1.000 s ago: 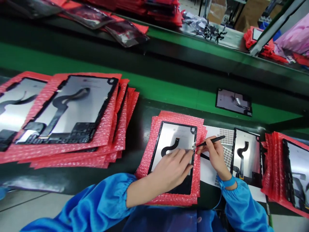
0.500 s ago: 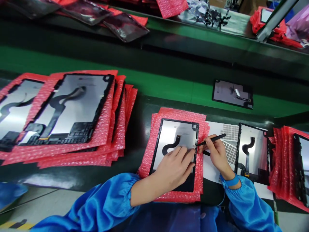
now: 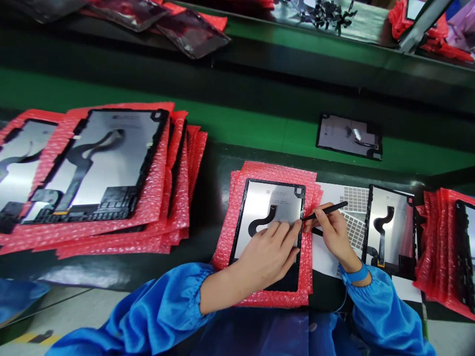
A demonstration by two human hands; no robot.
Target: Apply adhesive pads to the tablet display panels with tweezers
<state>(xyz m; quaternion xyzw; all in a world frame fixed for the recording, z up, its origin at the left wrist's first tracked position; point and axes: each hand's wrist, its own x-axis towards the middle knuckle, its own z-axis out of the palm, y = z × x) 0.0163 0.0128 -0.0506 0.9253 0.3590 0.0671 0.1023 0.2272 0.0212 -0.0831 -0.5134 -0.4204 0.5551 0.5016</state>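
Observation:
A tablet display panel with a silver back, black frame and curved black flex cable lies on red bubble-wrap sleeves. Across its lower middle rests my left hand, fingers bent and slightly apart, the index fingertip touching the panel's right edge. My right hand pinches a slim black pointed tool like a pen or closed tweezers. Its tip meets the right edge beside my left index finger. White paper with sheets of small grey stickers lies under and beyond my right hand.
Another display panel lies right of the paper, beside a stack of red sleeves. Large stacked panels on red bubble wrap fill the left. A dark panel lies at the back, below a shelf holding bagged parts.
The view has shifted slightly. My left index finger has straightened toward the panel's right edge, near the tool tip. The tool stays in my right hand at that edge.

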